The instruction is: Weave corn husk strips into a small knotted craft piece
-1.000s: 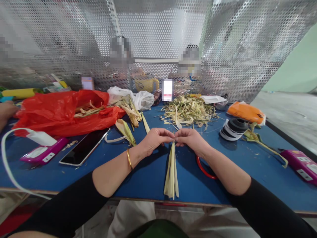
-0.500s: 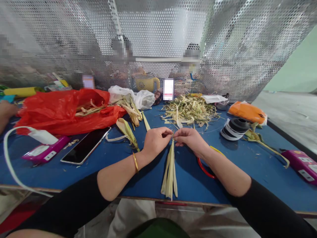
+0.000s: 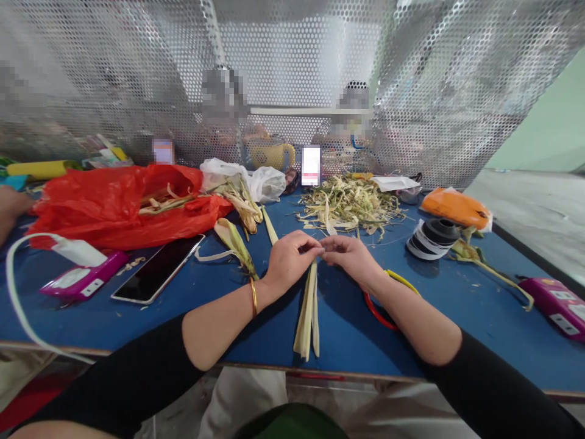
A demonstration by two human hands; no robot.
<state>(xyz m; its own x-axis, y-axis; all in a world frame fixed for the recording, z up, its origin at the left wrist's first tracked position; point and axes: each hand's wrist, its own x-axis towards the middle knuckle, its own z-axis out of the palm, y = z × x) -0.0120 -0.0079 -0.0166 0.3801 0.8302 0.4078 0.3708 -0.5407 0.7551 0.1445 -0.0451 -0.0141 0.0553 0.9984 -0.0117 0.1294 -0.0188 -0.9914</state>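
A bundle of pale dried husk strips [image 3: 307,317] hangs down over the blue table from between my two hands, its lower ends fanned apart. My left hand [image 3: 292,259] pinches the top of the bundle between thumb and fingers. My right hand [image 3: 347,256] is also closed in a pinch, its fingertips meeting those of my left hand at the bundle's top. What the right fingertips grip is too small to make out. Partly under my right forearm lie a red and yellow loop [image 3: 377,312], its middle hidden.
Shredded husk [image 3: 354,204] is heaped behind my hands. Left are a red plastic bag [image 3: 100,201], a phone [image 3: 158,271] and a purple power strip [image 3: 86,283]. A black-and-white spool [image 3: 432,239] and orange packet [image 3: 457,206] stand right. Another person's hand [image 3: 11,207] shows far left.
The strip bundle's lower ends have swung slightly left and up. My fingertips have drawn closer together, covering the top of the bundle more.
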